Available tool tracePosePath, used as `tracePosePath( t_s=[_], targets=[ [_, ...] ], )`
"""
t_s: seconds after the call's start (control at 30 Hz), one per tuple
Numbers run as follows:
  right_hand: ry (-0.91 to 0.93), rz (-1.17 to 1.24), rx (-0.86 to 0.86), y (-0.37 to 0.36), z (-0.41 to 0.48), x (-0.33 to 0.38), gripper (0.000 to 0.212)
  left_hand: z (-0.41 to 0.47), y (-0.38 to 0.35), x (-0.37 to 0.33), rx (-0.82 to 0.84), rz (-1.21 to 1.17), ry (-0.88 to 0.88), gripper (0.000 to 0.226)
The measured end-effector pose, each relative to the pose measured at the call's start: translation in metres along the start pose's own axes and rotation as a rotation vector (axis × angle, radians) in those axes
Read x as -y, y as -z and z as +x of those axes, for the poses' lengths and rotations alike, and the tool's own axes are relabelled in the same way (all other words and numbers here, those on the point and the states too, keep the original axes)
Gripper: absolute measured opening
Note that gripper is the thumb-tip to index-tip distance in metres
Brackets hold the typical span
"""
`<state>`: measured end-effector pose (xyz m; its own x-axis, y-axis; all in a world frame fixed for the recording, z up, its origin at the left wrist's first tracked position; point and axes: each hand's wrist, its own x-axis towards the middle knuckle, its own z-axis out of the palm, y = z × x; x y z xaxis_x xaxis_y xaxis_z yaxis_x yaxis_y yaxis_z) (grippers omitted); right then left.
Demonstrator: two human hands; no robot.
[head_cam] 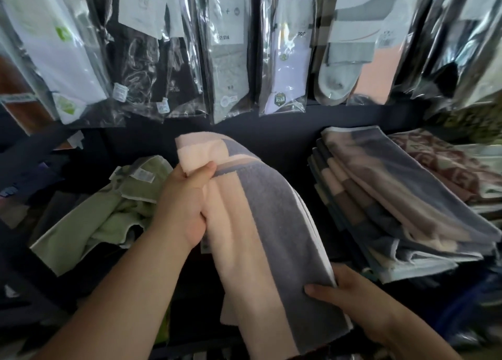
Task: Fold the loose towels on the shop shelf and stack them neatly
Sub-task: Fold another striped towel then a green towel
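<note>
Left hand point(182, 204) grips the pink-grey towel point(258, 224) up top, right hand point(350, 294) pinches its bottom edge, mid-shelf point(293, 169). Folded towel stack point(394, 196) at shelf's right end, green towel point(95, 218) left. Plastic bags point(228, 50) above hold socks; one reads "60".

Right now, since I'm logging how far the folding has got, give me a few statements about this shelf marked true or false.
1. The left hand grips the pink and grey towel near its upper end. True.
2. The right hand is empty. False: it holds the same towel's lower edge.
3. The green towel is neatly folded. False: it lies crumpled at the left.
4. A stack of folded towels sits at the right. True.
</note>
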<state>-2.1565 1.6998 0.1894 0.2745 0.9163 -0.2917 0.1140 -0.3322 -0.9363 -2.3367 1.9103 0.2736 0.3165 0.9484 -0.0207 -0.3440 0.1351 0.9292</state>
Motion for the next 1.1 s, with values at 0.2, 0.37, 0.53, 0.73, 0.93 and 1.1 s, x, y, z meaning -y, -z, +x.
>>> tracePosePath(
  t_s=[0.2, 0.37, 0.53, 0.73, 0.93, 1.1],
  targets=[
    [0.11, -0.048, -0.022, 0.061, -0.032, 0.028, 0.035, 0.02, -0.037, 0.018, -0.013, 0.049, 0.112, 0.033],
    [0.311, -0.047, -0.039, 0.125, -0.061, 0.053, 0.04, 0.028, -0.103, 0.027, 0.064, 0.005, 0.162, 0.025],
    [0.489, 0.133, 0.044, 0.209, -0.11, 0.07, 0.044, 0.038, -0.183, 0.044, 0.21, -0.151, 0.201, 0.035],
    [0.422, 0.26, -0.072, 0.247, -0.024, 0.058, 0.054, 0.072, -0.246, 0.087, 0.28, -0.035, 0.301, 0.041],
    [0.151, 0.288, -0.112, 0.297, -0.034, -0.002, 0.061, 0.107, -0.246, 0.112, 0.087, 0.381, 0.362, 0.012],
    [0.183, 0.159, -0.142, 0.306, -0.026, -0.018, 0.062, 0.119, -0.251, 0.102, 0.129, 0.484, 0.338, 0.011]
  ],
)
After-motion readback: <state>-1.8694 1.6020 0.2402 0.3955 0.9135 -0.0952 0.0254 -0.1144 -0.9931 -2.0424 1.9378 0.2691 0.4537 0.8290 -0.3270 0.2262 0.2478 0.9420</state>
